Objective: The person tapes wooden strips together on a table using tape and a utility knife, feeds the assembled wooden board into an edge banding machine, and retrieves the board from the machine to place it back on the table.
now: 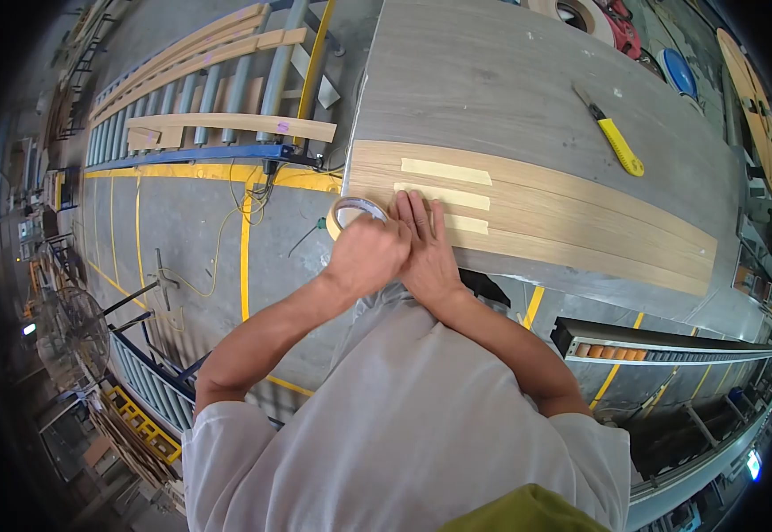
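Note:
My left hand (366,254) is closed round a roll of masking tape (342,211) at the left end of a panel of light wood strips (581,213). Right beside it, my right hand (428,257) lies with fingers stretched out on the wood, its fingertips by the middle and lower tape strips. Three pale tape strips run along the panel: an upper one (446,170), a middle one (457,197) and a lower one (467,224), partly covered by my fingers. Farther back on the grey table (483,80) rests a yellow utility knife (618,146).
To the left, a roller conveyor (200,106) carries several wood slats (235,123). Tape rolls (572,16) and a blue round object (678,73) sit at the back right. A black-framed rail (661,344) stands on the right, and a yellow cable (213,275) trails over the floor.

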`<move>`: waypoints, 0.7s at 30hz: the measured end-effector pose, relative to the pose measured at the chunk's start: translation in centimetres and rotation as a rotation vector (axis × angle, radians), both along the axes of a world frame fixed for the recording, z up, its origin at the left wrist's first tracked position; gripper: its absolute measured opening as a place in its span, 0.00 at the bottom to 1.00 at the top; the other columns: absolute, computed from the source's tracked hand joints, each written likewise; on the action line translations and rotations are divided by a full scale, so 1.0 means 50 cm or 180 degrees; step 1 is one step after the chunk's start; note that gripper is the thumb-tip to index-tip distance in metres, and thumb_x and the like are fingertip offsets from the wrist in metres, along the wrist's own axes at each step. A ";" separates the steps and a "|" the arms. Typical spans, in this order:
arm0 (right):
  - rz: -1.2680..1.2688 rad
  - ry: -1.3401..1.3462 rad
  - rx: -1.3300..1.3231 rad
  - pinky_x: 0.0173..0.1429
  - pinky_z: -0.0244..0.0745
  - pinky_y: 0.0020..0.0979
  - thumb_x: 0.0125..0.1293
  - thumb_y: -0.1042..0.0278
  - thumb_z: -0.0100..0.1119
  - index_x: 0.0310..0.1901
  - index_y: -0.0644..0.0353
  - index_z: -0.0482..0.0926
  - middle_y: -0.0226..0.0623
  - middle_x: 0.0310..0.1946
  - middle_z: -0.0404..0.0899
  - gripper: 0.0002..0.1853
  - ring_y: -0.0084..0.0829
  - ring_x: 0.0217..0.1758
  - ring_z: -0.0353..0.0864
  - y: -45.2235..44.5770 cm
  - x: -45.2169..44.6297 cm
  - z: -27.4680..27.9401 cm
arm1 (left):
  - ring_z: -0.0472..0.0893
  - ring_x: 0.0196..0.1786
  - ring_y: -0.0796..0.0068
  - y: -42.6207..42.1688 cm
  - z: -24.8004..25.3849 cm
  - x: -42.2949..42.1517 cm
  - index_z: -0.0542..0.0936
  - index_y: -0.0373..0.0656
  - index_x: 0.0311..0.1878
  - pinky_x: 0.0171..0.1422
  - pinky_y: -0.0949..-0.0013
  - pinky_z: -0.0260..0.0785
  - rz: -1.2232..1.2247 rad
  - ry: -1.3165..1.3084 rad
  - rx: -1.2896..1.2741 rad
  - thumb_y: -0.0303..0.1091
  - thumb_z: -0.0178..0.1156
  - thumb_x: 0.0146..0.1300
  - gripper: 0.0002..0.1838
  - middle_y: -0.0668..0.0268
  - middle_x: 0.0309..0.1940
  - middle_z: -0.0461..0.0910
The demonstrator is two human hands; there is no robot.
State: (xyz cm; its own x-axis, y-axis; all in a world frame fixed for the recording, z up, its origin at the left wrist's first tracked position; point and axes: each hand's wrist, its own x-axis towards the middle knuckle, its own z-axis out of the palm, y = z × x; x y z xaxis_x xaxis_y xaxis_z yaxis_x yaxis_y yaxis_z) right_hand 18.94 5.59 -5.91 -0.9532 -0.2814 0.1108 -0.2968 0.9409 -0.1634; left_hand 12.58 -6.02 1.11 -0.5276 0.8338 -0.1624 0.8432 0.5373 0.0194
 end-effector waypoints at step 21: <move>-0.2092 0.0151 -0.0167 0.73 0.43 0.62 0.56 0.37 0.63 0.69 0.70 0.58 0.56 0.70 0.58 0.51 0.56 0.75 0.54 0.285 0.153 0.032 | 0.82 0.36 0.52 0.112 -0.153 -0.323 0.68 0.51 0.69 0.39 0.54 0.75 0.0743 0.0454 0.2131 0.38 0.59 0.66 0.28 0.54 0.35 0.82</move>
